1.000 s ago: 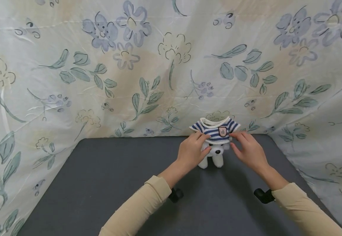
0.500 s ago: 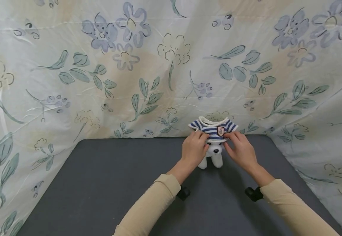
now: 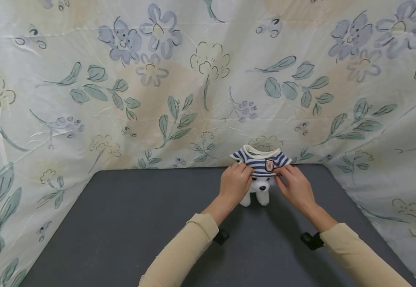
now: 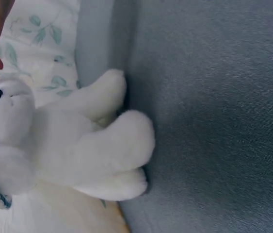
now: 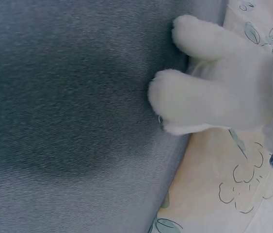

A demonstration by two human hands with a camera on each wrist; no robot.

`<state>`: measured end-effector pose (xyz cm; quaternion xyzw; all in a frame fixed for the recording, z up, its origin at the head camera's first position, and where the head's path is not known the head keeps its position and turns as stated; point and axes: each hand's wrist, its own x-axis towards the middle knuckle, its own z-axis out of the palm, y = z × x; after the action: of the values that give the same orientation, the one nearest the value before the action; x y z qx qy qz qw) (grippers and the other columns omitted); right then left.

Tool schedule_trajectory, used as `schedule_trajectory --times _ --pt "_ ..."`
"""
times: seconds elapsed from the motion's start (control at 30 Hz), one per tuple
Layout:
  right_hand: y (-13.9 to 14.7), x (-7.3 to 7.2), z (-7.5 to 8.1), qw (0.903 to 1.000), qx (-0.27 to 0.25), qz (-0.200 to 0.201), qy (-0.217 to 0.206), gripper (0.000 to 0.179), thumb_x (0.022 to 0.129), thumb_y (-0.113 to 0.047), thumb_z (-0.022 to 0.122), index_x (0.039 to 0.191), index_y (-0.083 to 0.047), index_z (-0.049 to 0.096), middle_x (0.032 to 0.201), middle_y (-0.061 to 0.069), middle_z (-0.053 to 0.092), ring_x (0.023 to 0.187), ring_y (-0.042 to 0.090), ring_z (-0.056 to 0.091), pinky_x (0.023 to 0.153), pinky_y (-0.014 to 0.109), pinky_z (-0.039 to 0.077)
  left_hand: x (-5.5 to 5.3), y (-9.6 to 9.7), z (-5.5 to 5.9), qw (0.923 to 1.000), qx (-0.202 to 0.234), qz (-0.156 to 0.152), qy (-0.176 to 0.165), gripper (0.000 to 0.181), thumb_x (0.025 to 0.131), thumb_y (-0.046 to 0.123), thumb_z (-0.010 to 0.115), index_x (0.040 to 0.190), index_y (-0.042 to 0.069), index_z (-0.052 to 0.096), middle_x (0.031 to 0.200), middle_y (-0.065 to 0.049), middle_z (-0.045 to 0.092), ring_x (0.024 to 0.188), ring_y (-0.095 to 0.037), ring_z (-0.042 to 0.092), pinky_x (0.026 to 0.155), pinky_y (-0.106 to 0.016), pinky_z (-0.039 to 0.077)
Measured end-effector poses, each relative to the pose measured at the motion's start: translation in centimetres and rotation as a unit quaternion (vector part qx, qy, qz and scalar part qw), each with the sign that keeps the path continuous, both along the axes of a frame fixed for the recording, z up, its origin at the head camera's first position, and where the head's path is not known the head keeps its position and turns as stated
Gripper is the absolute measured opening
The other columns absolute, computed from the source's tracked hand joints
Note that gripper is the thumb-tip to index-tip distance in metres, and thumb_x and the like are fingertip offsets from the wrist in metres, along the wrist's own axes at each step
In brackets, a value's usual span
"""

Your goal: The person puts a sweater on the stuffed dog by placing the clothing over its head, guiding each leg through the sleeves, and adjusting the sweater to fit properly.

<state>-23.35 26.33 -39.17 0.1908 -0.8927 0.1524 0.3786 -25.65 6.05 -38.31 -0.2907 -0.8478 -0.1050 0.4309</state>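
A white plush dog (image 3: 261,185) with a black nose stands at the table's far edge, facing the camera. Over the top of its head sits a small blue-and-white striped sweater (image 3: 260,162) with a shield badge and an open white collar. My left hand (image 3: 234,183) pinches the sweater's hem on one side, and my right hand (image 3: 297,186) pinches it on the other. In the left wrist view the toy dog (image 4: 63,141) has its muzzle and eyes uncovered below the knit edge. The right wrist view shows the dog's legs (image 5: 189,94) on the table.
The dark grey table (image 3: 140,215) reaches back to a floral curtain (image 3: 172,79) hanging close behind the dog. More of the curtain runs down the right side. Black wrist camera mounts (image 3: 312,241) project beneath both forearms.
My right hand has moved left to the sweater's hem. The sweater rose slightly, then came down a little over the dog's head. The dog's feet stay about where they were.
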Motion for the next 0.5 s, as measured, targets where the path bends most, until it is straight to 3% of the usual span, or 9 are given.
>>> schedule_trajectory --times 0.5 --pt "0.5 1.6 -1.8 0.9986 0.020 0.046 -0.012 0.018 0.072 -0.003 0.073 0.086 -0.011 0.066 0.087 0.003 0.061 0.079 0.020 0.054 0.062 0.036 0.043 1.5 -1.6 -1.9 0.9982 -0.037 -0.043 -0.016 0.005 0.084 0.019 0.066 0.086 0.021 0.071 0.081 0.009 0.064 0.074 -0.006 0.058 0.059 -0.019 0.043"
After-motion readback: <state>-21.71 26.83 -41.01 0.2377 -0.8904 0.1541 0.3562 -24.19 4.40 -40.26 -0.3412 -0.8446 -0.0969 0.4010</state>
